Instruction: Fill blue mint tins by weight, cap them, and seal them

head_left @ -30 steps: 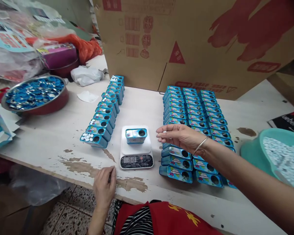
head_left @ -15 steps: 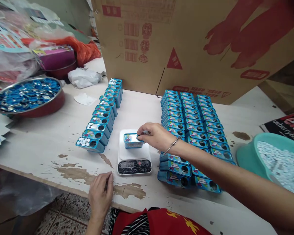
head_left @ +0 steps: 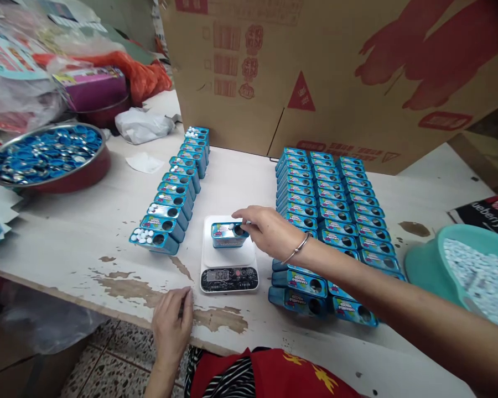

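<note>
A small blue tin [head_left: 229, 236] stands upright on the white kitchen scale [head_left: 229, 258], whose display seems to read 152.0. My right hand [head_left: 269, 231] is at the tin's right end, thumb and fingers pinched on small white candies beside the round hole in its top. One white candy [head_left: 231, 226] lies on top of the tin. Resting on the table's front edge, below and left of the scale, my left hand [head_left: 172, 315] holds nothing; its fingers lie loosely on the surface with the thumb apart.
Left of the scale runs a row of blue tins [head_left: 166, 222], several with white candies on top. Rows of tins [head_left: 301, 282] stand to the right. A green basin [head_left: 429, 257] holds white candies; a metal bowl [head_left: 87, 176] holds blue lids. A large carton [head_left: 249, 121] stands behind.
My right hand has shifted slightly to the right over the tin, baring the hole and a white candy on top. The display looks the same. My left hand stays at the table edge.
</note>
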### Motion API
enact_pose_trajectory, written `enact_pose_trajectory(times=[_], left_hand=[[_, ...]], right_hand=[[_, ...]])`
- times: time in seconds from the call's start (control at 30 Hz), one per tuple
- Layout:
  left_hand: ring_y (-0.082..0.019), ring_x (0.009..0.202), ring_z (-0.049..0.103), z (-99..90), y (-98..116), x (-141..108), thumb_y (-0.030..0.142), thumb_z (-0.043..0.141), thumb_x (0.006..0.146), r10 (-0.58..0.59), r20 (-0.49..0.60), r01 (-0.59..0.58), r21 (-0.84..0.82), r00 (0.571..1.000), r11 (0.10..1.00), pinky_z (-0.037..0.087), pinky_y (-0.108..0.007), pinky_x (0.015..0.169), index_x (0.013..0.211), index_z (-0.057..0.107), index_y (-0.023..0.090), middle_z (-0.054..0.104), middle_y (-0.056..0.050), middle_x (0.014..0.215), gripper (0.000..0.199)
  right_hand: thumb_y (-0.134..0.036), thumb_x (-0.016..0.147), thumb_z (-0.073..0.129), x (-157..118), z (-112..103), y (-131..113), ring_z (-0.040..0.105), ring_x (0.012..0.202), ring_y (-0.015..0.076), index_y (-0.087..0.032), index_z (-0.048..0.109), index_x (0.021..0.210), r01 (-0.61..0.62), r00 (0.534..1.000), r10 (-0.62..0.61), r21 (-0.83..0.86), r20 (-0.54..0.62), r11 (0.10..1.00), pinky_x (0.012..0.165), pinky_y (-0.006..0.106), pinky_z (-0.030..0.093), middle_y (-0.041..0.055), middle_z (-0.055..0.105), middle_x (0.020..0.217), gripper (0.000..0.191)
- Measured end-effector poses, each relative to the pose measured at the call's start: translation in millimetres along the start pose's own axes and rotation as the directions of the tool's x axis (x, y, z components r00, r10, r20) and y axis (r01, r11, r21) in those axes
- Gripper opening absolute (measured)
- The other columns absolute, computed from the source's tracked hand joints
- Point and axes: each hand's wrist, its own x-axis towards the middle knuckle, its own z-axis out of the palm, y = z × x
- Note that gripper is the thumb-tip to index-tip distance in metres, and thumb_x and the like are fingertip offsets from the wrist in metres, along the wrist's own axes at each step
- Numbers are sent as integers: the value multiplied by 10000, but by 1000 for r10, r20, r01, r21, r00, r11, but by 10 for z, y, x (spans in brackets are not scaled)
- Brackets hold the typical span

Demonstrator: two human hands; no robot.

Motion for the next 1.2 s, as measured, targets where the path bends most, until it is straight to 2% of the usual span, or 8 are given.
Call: enact_pose_trajectory(times=[0.1,0.2,0.3,0.4,0.7,1.0,1.1,1.2], left_hand=[[-169,805,605,9,-3,-4,224,513,901,-8,3,8,-1,1000,1000,465,-305,760,952,606,192,646,-43,851,111],[-166,793,603,7,2,-4,223,507,904,-9,8,9,2,1000,1000,463,-303,752,951,603,192,643,-40,838,111],[-166,794,603,0,15,4,222,507,904,-7,10,7,2,1000,1000,463,-301,754,946,601,191,643,-41,840,108],[-166,790,600,-2,26,11,231,512,901,-8,6,8,5,1000,1000,462,-301,753,933,601,193,641,-41,840,102],[-166,796,598,4,14,10,216,515,900,8,1,-8,19,1000,1000,455,-296,755,942,596,190,639,-37,839,95],[-169,805,593,7,-3,14,232,502,909,10,3,-10,22,1000,1000,458,-301,751,945,593,192,640,-48,847,106],[-167,805,588,6,-7,5,218,509,905,8,10,-8,23,1000,1000,454,-302,758,948,593,193,635,-44,843,97],[-168,810,590,2,-3,6,213,510,903,1,12,-1,9,1000,1000,457,-304,764,952,593,193,634,-43,849,99]], right_hand=[[-49,836,500,-27,-49,11,611,835,197,-119,682,1062,-22,999,25,69,-42,997,771,319,442,109,671,886,299],[-106,857,500,-79,-112,82,562,608,137,-131,673,1008,-82,993,103,299,-56,951,624,278,435,17,600,622,231],[-211,847,558,-137,-151,209,468,466,85,-140,649,867,-150,986,165,592,29,792,478,229,372,-25,546,531,117],[-311,791,642,-182,-149,331,435,431,64,-143,625,766,-204,976,192,724,100,659,424,207,334,-19,565,527,171],[-133,798,562,-123,-101,157,440,433,67,-132,664,773,-228,970,228,637,84,736,427,196,318,-33,541,478,105],[-103,802,533,27,61,59,537,497,98,-133,709,845,-133,986,166,579,-3,804,597,247,459,-50,540,477,184],[-118,791,543,-2,19,74,520,497,81,-132,690,840,-99,981,186,671,-59,734,570,238,444,-30,585,573,156],[-213,780,605,-116,-74,69,474,468,63,-133,660,873,-107,971,235,832,-29,544,452,211,349,-4,609,672,135]])
